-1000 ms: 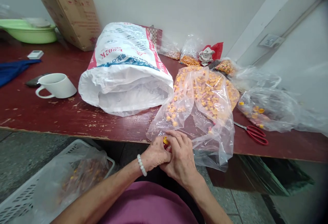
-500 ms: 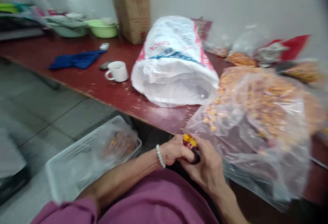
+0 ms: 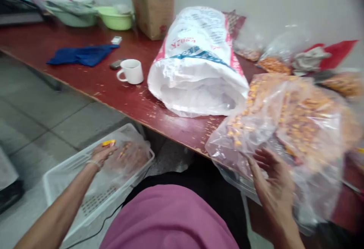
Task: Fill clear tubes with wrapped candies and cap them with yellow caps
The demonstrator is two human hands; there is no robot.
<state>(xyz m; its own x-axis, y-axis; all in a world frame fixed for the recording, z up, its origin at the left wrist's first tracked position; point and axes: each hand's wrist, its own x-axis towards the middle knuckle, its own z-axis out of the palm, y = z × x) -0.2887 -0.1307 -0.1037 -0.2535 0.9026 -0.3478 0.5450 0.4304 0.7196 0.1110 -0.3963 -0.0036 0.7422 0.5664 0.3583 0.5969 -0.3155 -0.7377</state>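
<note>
My left hand (image 3: 100,155) is over the white plastic basket (image 3: 52,177), closed on a small yellow-and-red piece (image 3: 109,142) whose kind I cannot make out. Beneath and beside that hand lies a clear plastic bag (image 3: 133,158) with reddish and yellow pieces inside. On the right, my right hand (image 3: 274,182) has its fingers apart and nothing visible in them. It is at the near side of a large clear bag (image 3: 301,116) full of small yellow and dark-red pieces; whether the fingers touch the plastic I cannot tell.
An open white sack (image 3: 199,63) lies on the red table (image 3: 133,108). To its left are a white mug (image 3: 131,71), a blue cloth (image 3: 82,55) and a green basin (image 3: 116,18). A cardboard box (image 3: 153,6) stands behind. Small filled bags (image 3: 274,61) line the wall.
My hands were together in front of my body, holding yellow-capped pieces. They have parted: the left moved over the basket with a piece, the right moved to the large bag and opened.
</note>
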